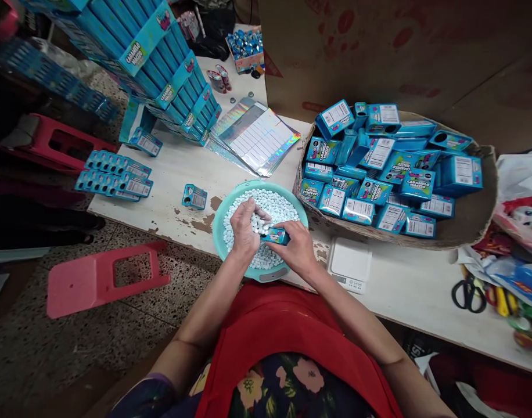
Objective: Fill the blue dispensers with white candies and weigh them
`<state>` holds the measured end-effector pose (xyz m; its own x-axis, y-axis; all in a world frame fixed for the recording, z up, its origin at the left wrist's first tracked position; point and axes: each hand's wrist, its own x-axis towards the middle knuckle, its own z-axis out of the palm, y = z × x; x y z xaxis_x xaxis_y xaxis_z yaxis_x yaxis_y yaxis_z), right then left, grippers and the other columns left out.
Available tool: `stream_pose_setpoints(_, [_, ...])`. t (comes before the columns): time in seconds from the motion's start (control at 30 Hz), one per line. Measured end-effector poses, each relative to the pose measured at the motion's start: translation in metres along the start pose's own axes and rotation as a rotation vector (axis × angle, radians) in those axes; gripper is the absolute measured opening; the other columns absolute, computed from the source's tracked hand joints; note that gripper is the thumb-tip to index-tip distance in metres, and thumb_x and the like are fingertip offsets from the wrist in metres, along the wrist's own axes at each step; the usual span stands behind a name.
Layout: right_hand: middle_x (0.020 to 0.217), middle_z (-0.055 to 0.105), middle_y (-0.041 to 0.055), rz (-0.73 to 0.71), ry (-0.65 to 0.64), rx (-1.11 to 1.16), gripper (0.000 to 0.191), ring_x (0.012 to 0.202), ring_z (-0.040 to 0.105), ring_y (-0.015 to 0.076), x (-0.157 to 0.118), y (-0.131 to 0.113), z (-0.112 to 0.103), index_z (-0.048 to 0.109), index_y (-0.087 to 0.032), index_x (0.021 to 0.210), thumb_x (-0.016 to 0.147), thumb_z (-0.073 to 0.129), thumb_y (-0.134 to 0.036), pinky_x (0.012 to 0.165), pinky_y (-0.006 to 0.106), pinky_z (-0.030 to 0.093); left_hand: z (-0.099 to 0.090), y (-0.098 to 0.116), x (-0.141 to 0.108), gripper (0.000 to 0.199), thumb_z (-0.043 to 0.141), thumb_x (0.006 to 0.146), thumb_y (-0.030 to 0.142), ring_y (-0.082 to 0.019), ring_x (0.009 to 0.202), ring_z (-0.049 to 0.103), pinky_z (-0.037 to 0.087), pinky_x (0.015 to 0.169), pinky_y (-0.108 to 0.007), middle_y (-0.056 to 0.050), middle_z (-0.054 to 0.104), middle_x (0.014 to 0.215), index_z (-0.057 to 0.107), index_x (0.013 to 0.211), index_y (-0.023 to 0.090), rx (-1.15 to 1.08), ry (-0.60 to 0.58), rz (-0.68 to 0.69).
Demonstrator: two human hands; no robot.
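A turquoise basin full of small white candies sits at the table's front edge. Over it, my left hand is cupped around some white candies, its fingers curled. My right hand grips a small blue candy box by its side, with one end turned toward the candies in my left hand. The box lies tilted nearly flat just above the basin. Whether its end flap is open is hidden by my left hand. One more blue box lies on the table left of the basin.
To the right stand a carton heaped with blue boxes and a white scale. Stacked display trays, box rows and shiny sheets are at left and back. Scissors lie far right; a red stool is below left.
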<state>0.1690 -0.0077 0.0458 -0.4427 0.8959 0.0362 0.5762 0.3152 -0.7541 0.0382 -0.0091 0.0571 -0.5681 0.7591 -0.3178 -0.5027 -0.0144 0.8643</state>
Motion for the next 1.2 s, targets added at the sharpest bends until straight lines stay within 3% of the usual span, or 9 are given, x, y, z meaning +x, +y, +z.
stream_pose_setpoints(0.8, [0.092,0.070,0.0036,0.038,0.043,0.090,0.030,0.091,0.060,0.0254,0.002,-0.006,0.000,0.066,-0.024,0.095,0.069,0.079,-0.030,0.081,0.038,0.043,0.009,0.006,-0.008,0.028,0.058,0.085,0.043,-0.010,0.051,0.057,0.048,0.052,-0.022,0.002,0.055,0.058,0.056,0.075,0.017,0.090,-0.104,0.086])
stream_pose_setpoints(0.93, [0.095,0.070,0.0035,0.045,0.050,0.118,0.027,0.094,0.060,0.0254,0.006,-0.002,0.000,0.066,-0.025,0.095,0.071,0.077,-0.031,0.082,0.038,0.043,0.008,0.010,-0.013,0.027,0.058,0.084,0.044,-0.011,0.052,0.058,0.050,0.055,-0.024,0.002,0.057,0.058,0.057,0.077,0.018,0.117,-0.194,0.062])
stream_pose_setpoints(1.0, [0.094,0.070,0.0037,0.044,0.059,0.147,0.026,0.093,0.060,0.0251,0.004,0.003,-0.002,0.066,-0.024,0.095,0.072,0.076,-0.032,0.082,0.038,0.044,0.002,0.011,-0.005,0.027,0.057,0.084,0.044,-0.012,0.052,0.058,0.051,0.057,-0.026,0.002,0.057,0.057,0.056,0.078,0.018,0.140,-0.204,0.084])
stream_pose_setpoints(1.1, [0.095,0.070,0.0037,0.038,0.089,0.221,0.028,0.093,0.061,0.0239,-0.006,0.010,-0.009,0.066,-0.025,0.098,0.073,0.075,-0.033,0.082,0.037,0.046,-0.018,-0.003,0.026,0.027,0.052,0.086,0.045,-0.014,0.061,0.061,0.052,0.064,-0.030,0.001,0.058,0.062,0.057,0.079,0.019,0.249,-0.109,0.195])
stream_pose_setpoints(1.2, [0.097,0.069,0.0037,0.058,0.135,0.250,0.030,0.094,0.061,0.0234,-0.018,0.014,-0.017,0.066,-0.026,0.099,0.073,0.076,-0.036,0.083,0.038,0.048,-0.038,-0.038,0.062,0.021,0.057,0.083,0.039,-0.019,0.083,0.061,0.048,0.081,-0.035,-0.004,0.063,0.079,0.060,0.079,0.020,0.678,-0.094,0.345])
